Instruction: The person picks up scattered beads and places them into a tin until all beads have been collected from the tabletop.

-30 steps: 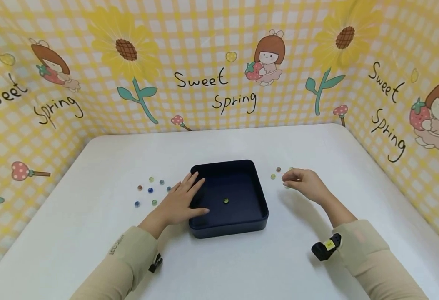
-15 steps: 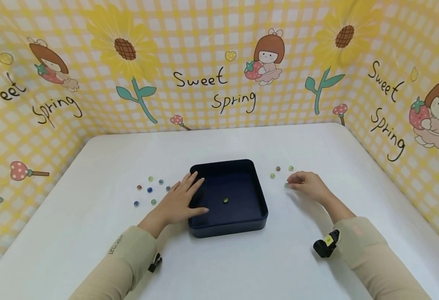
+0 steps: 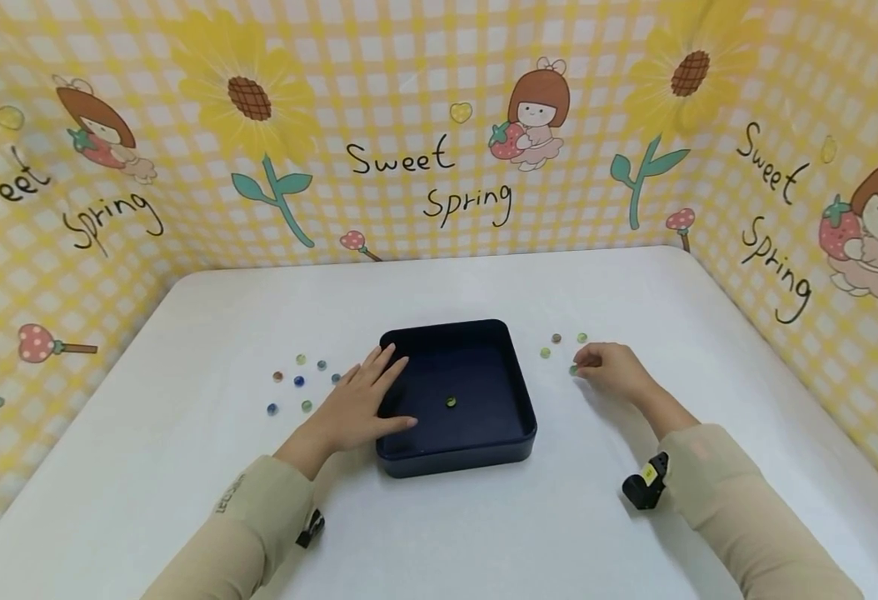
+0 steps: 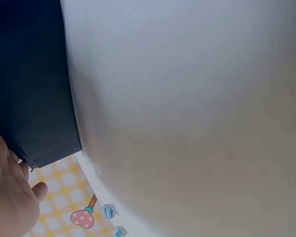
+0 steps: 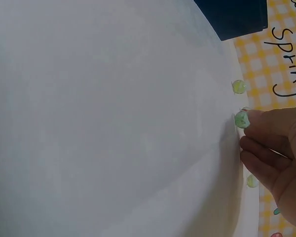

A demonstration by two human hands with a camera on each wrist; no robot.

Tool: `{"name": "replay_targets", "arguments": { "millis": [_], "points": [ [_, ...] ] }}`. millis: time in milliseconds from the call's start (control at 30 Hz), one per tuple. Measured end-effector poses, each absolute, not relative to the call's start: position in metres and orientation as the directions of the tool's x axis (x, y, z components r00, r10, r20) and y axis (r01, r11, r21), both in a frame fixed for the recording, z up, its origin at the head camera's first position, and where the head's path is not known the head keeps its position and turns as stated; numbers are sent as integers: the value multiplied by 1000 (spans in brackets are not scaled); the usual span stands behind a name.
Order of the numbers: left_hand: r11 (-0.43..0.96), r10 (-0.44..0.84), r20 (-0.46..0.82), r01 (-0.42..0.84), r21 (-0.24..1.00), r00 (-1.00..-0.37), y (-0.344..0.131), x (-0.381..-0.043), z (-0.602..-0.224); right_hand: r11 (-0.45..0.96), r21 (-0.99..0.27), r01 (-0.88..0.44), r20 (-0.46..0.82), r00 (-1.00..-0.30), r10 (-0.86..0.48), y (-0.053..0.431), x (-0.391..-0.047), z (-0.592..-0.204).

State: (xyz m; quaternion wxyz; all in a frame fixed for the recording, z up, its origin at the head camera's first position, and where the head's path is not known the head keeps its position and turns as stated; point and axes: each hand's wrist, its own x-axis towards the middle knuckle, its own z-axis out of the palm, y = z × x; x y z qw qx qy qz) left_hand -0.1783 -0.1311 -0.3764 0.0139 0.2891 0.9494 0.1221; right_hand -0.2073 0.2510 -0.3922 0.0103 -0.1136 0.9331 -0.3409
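Note:
A dark blue square tray stands mid-table with a yellow-green marble on its floor. My left hand rests over the tray's left wall, fingers spread and straight, thumb over the inside. Right of the tray, my right hand pinches a pale green marble between thumb and fingertips, down at the table surface. Close by lie a brownish marble, a yellow-green marble and another light green marble. The right wrist view shows the thumb against the pinched marble.
Left of the tray lie several loose marbles, among them a dark blue marble, a red-brown marble and a green marble. A yellow checked cloth with printed flowers walls in the white table at the back and sides.
My right hand has moved slightly right and down, and its fingertips have closed on the pale green marble. The left hand and the tray stay put.

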Motion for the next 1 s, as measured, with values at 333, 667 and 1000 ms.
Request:
{"name": "replay_targets", "arguments": {
  "millis": [333,667,1000],
  "points": [
    [801,555,42,548,241,-831,-131,-179,-377,788,-566,-243,71,-966,-247,245,-211,-389],
    [798,559,51,554,239,-828,-132,-180,-378,806,-530,-264,93,-963,-254,243,-211,-388],
    [799,558,41,550,241,-829,-131,-180,-378,782,-589,-205,72,-977,-202,247,-208,-391]
  ]
}}
